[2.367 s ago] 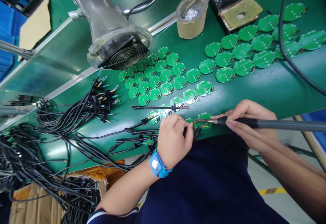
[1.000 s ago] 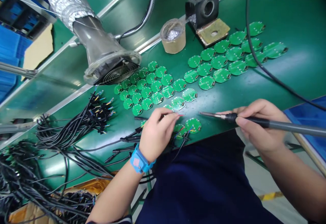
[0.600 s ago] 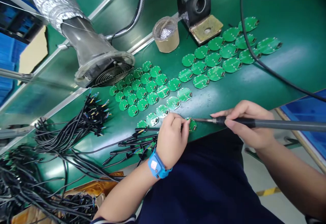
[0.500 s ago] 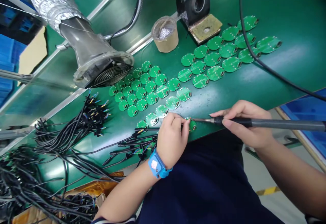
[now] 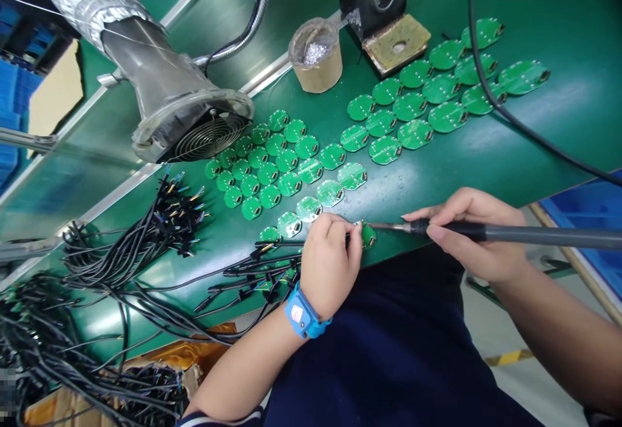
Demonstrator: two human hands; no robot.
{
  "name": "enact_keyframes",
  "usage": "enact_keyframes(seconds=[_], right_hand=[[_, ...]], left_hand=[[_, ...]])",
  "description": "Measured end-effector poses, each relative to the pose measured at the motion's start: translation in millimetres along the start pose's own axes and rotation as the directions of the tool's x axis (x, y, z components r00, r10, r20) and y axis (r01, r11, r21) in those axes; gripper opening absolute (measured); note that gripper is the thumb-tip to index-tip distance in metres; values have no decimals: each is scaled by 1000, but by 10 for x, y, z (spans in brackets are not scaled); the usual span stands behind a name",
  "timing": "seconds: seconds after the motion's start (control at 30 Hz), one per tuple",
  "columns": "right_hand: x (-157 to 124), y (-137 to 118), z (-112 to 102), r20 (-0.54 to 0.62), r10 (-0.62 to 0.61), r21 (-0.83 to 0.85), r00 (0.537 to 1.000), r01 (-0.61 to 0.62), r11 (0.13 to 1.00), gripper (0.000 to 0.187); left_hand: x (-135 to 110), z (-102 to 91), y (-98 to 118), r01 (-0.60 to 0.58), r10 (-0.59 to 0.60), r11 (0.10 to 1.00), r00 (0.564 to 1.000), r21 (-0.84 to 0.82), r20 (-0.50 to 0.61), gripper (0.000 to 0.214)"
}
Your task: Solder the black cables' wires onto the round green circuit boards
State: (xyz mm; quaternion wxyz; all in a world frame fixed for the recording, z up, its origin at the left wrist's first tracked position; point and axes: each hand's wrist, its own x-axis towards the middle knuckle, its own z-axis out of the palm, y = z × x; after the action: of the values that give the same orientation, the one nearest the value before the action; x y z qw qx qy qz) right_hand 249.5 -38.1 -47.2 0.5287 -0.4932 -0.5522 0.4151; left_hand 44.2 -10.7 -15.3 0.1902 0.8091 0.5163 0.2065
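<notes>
My right hand (image 5: 479, 236) is closed round the dark handle of a soldering iron (image 5: 544, 235). The iron's thin tip points left and meets a round green circuit board (image 5: 369, 235) near the table's front edge. Pressed against that board's left side, my left hand (image 5: 332, 252) is closed in a pinch on a black cable (image 5: 286, 243); the cable's end is hidden by my fingers. A blue wrist strap (image 5: 302, 313) sits on my left wrist. Several black cables with coloured wire ends and some boards lie just left of this hand.
Rows of green circuit boards (image 5: 286, 160) cover the green table behind my hands. A fume extractor (image 5: 194, 126) hangs at left above bundled cables (image 5: 146, 226). A cup (image 5: 315, 67) and an iron stand (image 5: 374, 6) stand at the back. A black cord (image 5: 525, 132) crosses at right.
The camera view has shifted slightly. Both hands keep their grips, and the iron's tip stays at the same board.
</notes>
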Motion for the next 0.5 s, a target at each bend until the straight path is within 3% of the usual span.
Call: enact_keyframes(seconds=[0.13, 0.3, 0.5], right_hand=[[-2, -4, -14, 2, 24, 5, 1000, -24, 1000, 12], [-7, 15, -32, -135, 63, 189, 989, -37, 981, 9], [7, -13, -27, -66, 48, 145, 997, -38, 989, 10]], left_hand=[[-1, 0, -3, -13, 13, 1000, 1000, 0, 9, 12], [-1, 5, 1, -11, 11, 1000, 1000, 5, 12, 13], [-31, 10, 1, -39, 39, 999, 999, 25, -1, 13]])
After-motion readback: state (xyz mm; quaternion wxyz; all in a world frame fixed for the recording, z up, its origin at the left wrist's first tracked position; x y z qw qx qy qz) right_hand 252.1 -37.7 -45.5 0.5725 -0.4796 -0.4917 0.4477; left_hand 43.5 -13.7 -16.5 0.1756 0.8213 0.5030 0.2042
